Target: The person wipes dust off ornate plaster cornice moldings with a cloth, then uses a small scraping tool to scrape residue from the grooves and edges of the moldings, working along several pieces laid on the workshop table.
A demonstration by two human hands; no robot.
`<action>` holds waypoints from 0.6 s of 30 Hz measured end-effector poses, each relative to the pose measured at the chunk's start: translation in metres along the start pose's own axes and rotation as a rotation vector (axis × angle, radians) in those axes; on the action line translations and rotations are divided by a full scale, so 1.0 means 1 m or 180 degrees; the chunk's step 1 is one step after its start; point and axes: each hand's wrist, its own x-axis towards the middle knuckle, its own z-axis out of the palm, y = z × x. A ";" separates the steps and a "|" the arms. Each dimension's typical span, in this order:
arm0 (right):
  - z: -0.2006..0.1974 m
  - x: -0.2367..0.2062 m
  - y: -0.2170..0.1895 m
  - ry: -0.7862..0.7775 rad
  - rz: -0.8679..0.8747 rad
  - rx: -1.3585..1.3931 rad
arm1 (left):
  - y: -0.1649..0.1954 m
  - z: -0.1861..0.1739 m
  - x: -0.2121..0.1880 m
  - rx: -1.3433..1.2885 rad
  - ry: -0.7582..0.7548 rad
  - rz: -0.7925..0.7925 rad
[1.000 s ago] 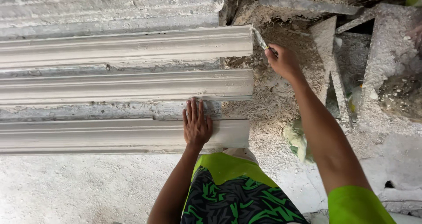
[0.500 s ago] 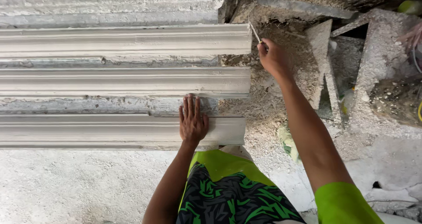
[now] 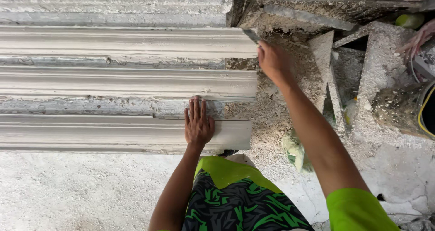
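Low in the frame's middle the left hand (image 3: 198,124) presses flat, fingers spread, on the nearest plaster moulding (image 3: 113,132), while higher, right of centre, the right hand (image 3: 272,59) grips a thin blade (image 3: 250,34) at the farthest moulding's (image 3: 127,43) end, apparently trimming it, which calls for steady bracing.

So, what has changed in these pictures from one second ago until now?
The right hand, gripping a thin metal tool, moved left, bringing the blade from the rubble to the end of the far plaster moulding. The left hand stayed flat on the near moulding; all three mouldings kept their places.
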 end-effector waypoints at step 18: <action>-0.001 0.006 -0.019 0.0317 0.1572 0.2712 | -0.002 -0.004 -0.002 -0.0061 -0.0008 0.0007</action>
